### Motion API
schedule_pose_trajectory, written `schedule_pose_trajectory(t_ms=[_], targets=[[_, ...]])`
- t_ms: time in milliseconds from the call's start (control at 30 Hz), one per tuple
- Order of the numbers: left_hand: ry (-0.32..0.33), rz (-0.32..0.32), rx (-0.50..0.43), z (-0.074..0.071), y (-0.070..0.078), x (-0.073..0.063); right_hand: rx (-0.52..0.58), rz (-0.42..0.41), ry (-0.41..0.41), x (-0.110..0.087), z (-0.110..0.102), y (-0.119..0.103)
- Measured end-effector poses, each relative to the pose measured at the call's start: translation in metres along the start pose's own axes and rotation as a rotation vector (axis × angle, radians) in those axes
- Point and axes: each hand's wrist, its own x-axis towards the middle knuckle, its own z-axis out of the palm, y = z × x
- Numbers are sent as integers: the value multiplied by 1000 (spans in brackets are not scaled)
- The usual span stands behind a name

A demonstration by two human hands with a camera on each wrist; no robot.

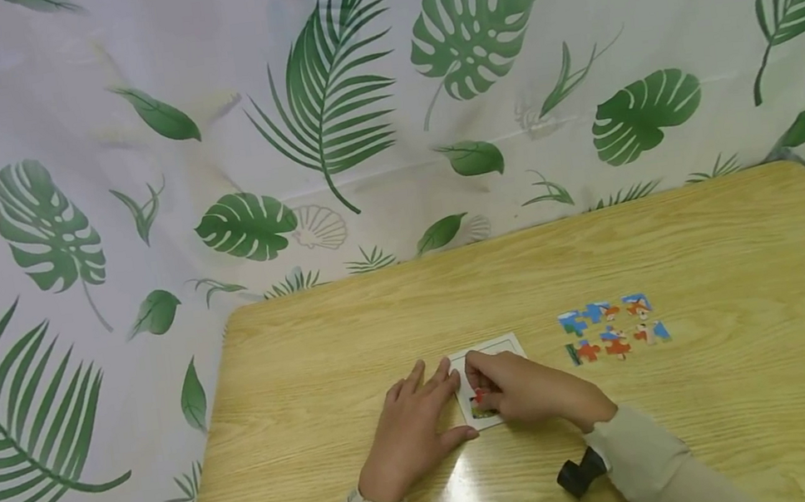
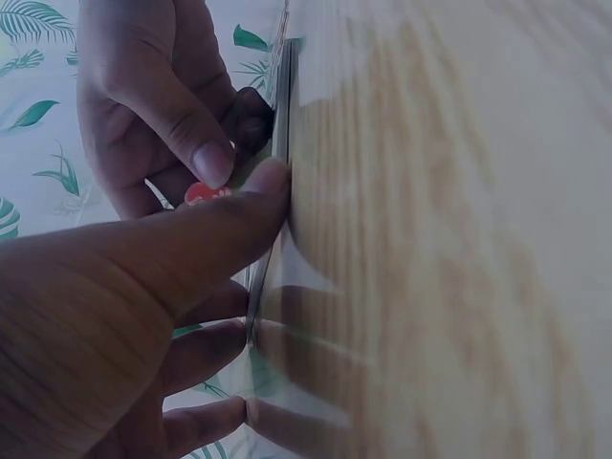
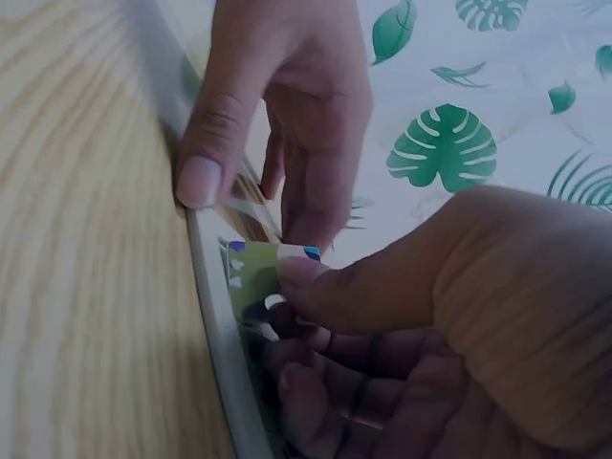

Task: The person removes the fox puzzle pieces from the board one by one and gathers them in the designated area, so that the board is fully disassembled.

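A white puzzle tray (image 1: pixel 508 344) with a raised border lies on the table. My left hand (image 1: pixel 413 434) rests at its left side, fingers spread and thumb by the near edge. Over the tray's near part, my right hand (image 1: pixel 521 387) pinches a jigsaw piece (image 3: pixel 253 263) between thumb and fingers. Red shows on a piece (image 2: pixel 206 193) by the fingertips in the left wrist view. The right wrist view shows green at the tray's rim (image 3: pixel 212 287). My right fingers hide much of the tray's inside, so how the piece sits in it is unclear.
Several loose jigsaw pieces (image 1: pixel 616 342), blue, orange and white, lie in two rows right of the tray. The wood-grain table (image 1: pixel 756 308) meets a leaf-printed cloth (image 1: pixel 379 187) at its back and left. A black wrist camera (image 1: pixel 580 472) sits by the right sleeve.
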Motion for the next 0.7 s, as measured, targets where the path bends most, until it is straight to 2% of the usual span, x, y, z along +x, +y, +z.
schedule_pose_trajectory(t_ms=[367,700], targets=[[-20,-5,13,0,0,0,89,-53,-24,-6,-10,9],[-21,-6,12,-1,2,0,65,-87,40,-29,-24,11]])
